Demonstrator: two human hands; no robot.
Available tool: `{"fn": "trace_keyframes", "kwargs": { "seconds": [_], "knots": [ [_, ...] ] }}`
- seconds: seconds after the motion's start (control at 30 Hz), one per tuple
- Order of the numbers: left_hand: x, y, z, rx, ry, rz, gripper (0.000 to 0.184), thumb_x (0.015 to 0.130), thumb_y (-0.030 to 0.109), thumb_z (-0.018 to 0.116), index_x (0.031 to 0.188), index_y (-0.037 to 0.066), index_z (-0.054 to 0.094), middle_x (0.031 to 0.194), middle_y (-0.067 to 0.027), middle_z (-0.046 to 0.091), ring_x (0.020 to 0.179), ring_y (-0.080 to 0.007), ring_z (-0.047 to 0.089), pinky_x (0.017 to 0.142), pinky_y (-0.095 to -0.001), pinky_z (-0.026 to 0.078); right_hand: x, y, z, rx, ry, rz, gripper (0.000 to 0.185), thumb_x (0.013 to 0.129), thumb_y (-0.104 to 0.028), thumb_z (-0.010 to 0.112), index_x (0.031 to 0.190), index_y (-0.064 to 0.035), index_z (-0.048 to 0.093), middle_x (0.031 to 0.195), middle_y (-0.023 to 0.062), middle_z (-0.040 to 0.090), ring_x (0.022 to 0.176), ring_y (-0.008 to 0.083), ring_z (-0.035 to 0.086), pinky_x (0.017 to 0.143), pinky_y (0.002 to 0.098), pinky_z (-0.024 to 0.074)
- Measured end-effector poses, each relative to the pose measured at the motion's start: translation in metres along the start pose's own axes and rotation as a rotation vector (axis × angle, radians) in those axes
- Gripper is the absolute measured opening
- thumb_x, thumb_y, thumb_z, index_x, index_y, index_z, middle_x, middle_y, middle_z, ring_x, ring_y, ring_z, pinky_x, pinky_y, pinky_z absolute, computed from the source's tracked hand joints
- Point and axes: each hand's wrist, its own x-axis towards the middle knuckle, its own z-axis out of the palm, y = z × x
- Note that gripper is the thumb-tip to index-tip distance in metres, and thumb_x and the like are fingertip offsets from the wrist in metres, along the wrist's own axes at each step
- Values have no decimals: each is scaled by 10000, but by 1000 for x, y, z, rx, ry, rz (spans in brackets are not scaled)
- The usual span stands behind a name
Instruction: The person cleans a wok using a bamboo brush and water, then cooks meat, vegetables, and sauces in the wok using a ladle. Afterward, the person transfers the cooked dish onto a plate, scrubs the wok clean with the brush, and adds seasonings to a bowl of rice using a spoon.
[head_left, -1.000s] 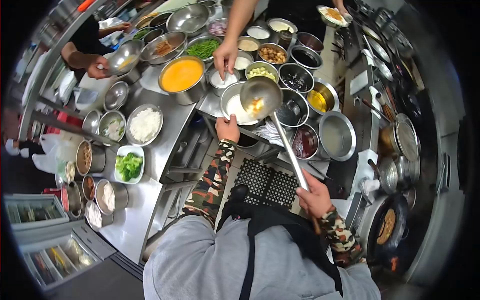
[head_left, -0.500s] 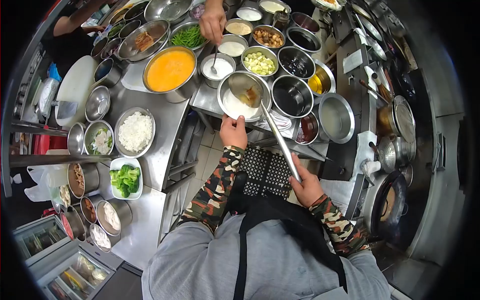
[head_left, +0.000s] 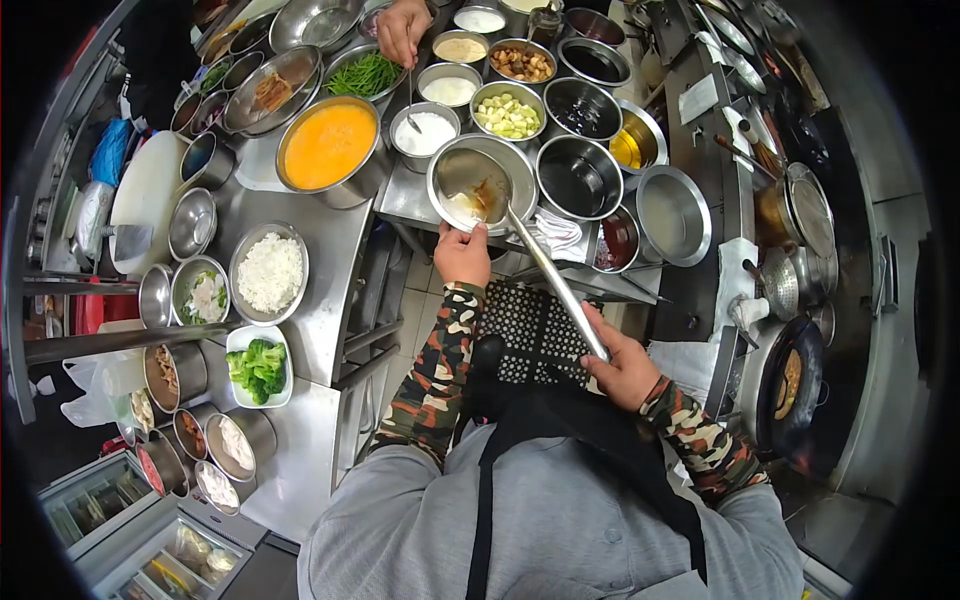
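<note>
While the left hand (head_left: 462, 256), fingers curled, pinches the near rim of the steel bowl (head_left: 523, 172) just beyond it, likely for steadiness, the right hand (head_left: 622, 360) closes around the ladle (head_left: 556, 278) reaching there.

Ladle (head_left: 555, 280): silver-grey, with brown and cream bits in its cup. Bowl (head_left: 520, 165) under the ladle: silver. Sleeves (head_left: 430, 360): camouflage in black, rust-brown, cream and muted green. Shirt (head_left: 390, 530): plain heather grey. Apron (head_left: 570, 430): black. Floor mat (head_left: 520, 325): black, patterned with pale dots. Thick liquid (head_left: 328, 145): bright orange. Broccoli (head_left: 258, 372): deep green, in a white dish (head_left: 284, 396). Rice (head_left: 270, 272): white. Slender beans (head_left: 366, 72): vivid green. Diced pieces (head_left: 508, 115): pale yellow-green. Chunks (head_left: 522, 65): mottled brown. Oil-like liquid (head_left: 626, 148): golden yellow. Powdery contents (head_left: 424, 132): white. Bundle at far left (head_left: 110, 150): bright blue.
</note>
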Motion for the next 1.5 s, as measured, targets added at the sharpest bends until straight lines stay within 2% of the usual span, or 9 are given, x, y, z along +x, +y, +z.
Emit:
{"fn": "trace_keyframes", "kwargs": {
  "seconds": [0.13,0.23,0.37,0.63,0.83,0.97,1.1,1.23,1.5],
  "knots": [
    [1,-3,0,42,39,89,324,815,154,708,606,-61,586,653,-140,619,946,-220,618,894,-337,435,7,-23,-27,595,-159,517,645,912,-8,507,1483,-199,274,715,-15,467,437,60,389,393,223,331],
    [-3,-11,-14,16,-63,43,273,836,159,697,676,-46,614,695,-78,609,796,-138,574,763,-273,439,-2,-14,-42,944,-214,529,653,922,-25,497,1492,-215,241,709,-5,462,432,68,396,380,247,341],
    [-24,-37,-29,-58,13,-69,193,813,156,733,774,2,623,745,-51,599,694,-127,537,665,-279,455,-47,14,-72,1444,-310,374,644,947,-39,452,1502,-237,191,727,15,431,443,55,378,369,218,331],
    [-64,-142,34,141,-832,-255,138,849,129,661,833,10,593,695,-34,603,611,-95,552,580,-237,451,-178,131,-72,1931,38,64,605,970,-82,404,1505,-205,150,788,61,438,454,59,390,350,205,364],
    [-89,-170,168,146,-1322,-41,139,828,117,678,884,-3,635,734,-24,627,637,-88,564,608,-235,457,-242,163,-91,1621,785,103,655,904,-80,420,1502,-192,179,734,60,491,436,109,424,344,244,361],
    [-177,-122,227,63,-1530,-38,184,834,125,676,949,-5,615,768,-14,614,678,-68,533,620,-238,448,-296,261,-112,951,1159,587,727,854,-15,509,1500,-170,212,679,56,517,439,139,462,371,293,388],
    [-233,-70,295,78,-1648,207,302,803,152,704,1042,5,594,859,-43,624,691,-94,543,641,-254,461,-315,340,-139,211,1137,960,666,816,-62,550,1450,-119,353,753,126,618,491,188,519,492,354,447],
    [-248,-50,357,98,-1494,382,509,756,159,719,1195,2,515,1018,-128,622,828,-194,605,751,-317,493,-342,341,-137,-97,922,1098,664,799,-95,540,1438,-134,363,1212,241,573,1111,380,558,939,399,436],
    [-221,-68,499,563,-1169,617,649,687,268,739,1209,-47,518,1163,-258,578,1095,-391,552,959,-432,438,-311,387,-130,-131,1080,1025,648,775,-91,547,1405,-161,412,1151,242,598,1054,388,582,921,401,467]
  ]
}}
